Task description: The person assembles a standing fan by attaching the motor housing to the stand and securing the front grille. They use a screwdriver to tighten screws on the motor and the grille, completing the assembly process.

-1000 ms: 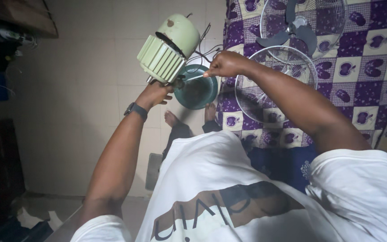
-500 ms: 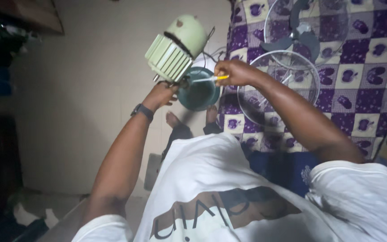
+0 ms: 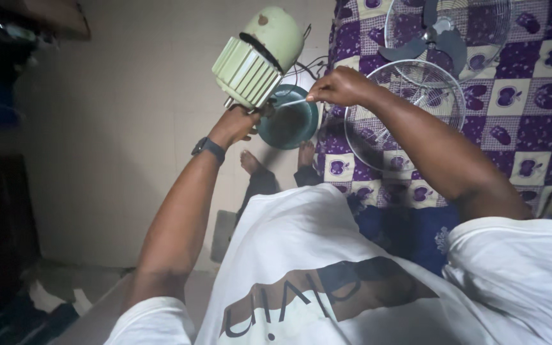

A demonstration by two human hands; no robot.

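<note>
While the pale green fan motor housing (image 3: 258, 56) is being gripped from below by the left hand (image 3: 234, 124), a thin white stick-like tool (image 3: 293, 102) is being pinched in the closed fingers of the right hand (image 3: 340, 86) and pointed at the housing's underside. Directly beneath them, a round teal base (image 3: 289, 124) is lying on the tiled floor (image 3: 129, 128). Just to the right, a wire fan guard (image 3: 410, 115) and a bladed guard (image 3: 445, 29) are resting on purple checked cloth (image 3: 519, 108), partly hidden by the right forearm.
</note>
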